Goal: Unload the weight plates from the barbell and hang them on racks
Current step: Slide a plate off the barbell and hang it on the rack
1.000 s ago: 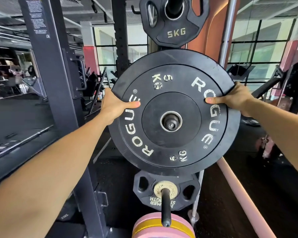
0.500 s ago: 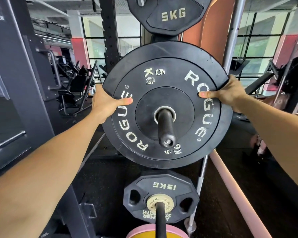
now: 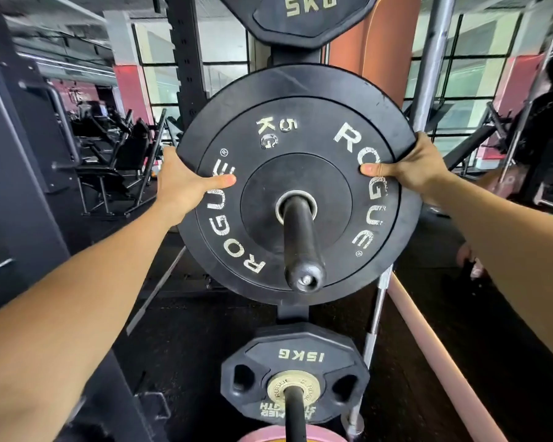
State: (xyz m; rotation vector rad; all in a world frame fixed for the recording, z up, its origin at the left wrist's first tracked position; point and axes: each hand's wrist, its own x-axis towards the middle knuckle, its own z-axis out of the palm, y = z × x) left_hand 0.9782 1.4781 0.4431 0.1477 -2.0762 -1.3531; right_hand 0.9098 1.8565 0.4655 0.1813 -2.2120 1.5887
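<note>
Gym rack peg (image 3: 302,244) through 5 kg plate (image 3: 297,129); both hands grip rim.

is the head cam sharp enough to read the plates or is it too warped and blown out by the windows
Head view: lettering on the ROGUE 5 KG plate and the 15KG plate below reads clearly; wide-angle stretch makes the forearms and the storage peg loom large; windows behind are bright and washed out; the left hand and right hand look sharp, the gym background soft.

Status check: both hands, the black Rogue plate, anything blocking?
Left hand and right hand each grip the black round rubber Rogue plate by its rim. Plate threaded on black storage peg. Nothing blocking.
</note>
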